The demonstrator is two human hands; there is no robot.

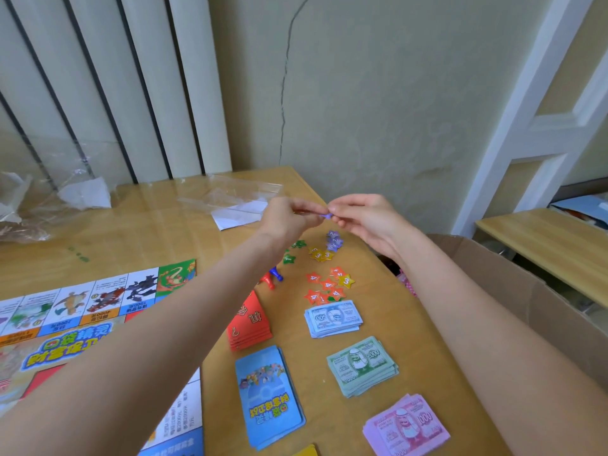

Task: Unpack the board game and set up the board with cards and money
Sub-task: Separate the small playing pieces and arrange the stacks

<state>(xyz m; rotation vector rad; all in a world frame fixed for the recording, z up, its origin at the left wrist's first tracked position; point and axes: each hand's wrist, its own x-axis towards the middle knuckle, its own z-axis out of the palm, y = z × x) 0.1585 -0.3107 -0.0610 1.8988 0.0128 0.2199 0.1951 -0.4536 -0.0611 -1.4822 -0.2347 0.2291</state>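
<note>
Three money stacks sit nearest us on the table (378, 291): pink notes (406, 426), green notes (362, 365), then blue notes (333, 318), all squared off in a column. Just left of them, the blue card deck (268, 396) and the red card deck (248, 320), w/ the board (85, 311) unfolded flat further left. Past the blue notes we've got star tokens in loose colour groups: orange stars (324, 287), yellow stars (320, 255), green stars (291, 253), purple stars (333, 240). Red & blue pawns (272, 278) lie tipped over beside the red deck.

Above the purple pile, our left hand (289, 218) and right hand (363, 218) meet, fingertips of both pinched narrow on one small purple piece (327, 215) (prob. a star, too small to be sure). Empty plastic bags (230, 199) lie beyond, by the wall; a cardboard box (526, 291) sits off to the right.

We judge money & cards done, and token sorting is the step in hand. Next move likely needs a light release of this piece onto the purple stars w/o scattering them
</note>
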